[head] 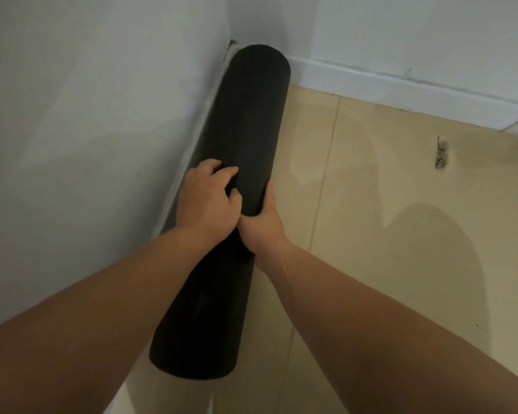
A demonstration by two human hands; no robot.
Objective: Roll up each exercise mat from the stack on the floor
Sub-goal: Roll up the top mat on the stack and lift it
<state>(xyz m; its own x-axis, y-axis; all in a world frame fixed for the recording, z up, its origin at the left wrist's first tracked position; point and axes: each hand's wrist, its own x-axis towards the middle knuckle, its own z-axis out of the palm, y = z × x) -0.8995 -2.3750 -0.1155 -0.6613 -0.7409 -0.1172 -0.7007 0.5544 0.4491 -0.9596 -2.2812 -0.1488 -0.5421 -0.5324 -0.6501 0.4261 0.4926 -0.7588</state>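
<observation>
A black exercise mat, rolled into a tight cylinder, lies along the foot of the left wall with its far end in the room's corner. My left hand grips the roll from the top and left, fingers curled over it. My right hand holds it from the right side and underneath, thumb lying up along the roll. Both hands meet near the middle of the roll. The stack of other mats is out of view.
A white wall runs close along the left of the roll. A second white wall with a skirting board crosses the back. Beige floor tiles spread to the right, with a small dark mark near the far wall.
</observation>
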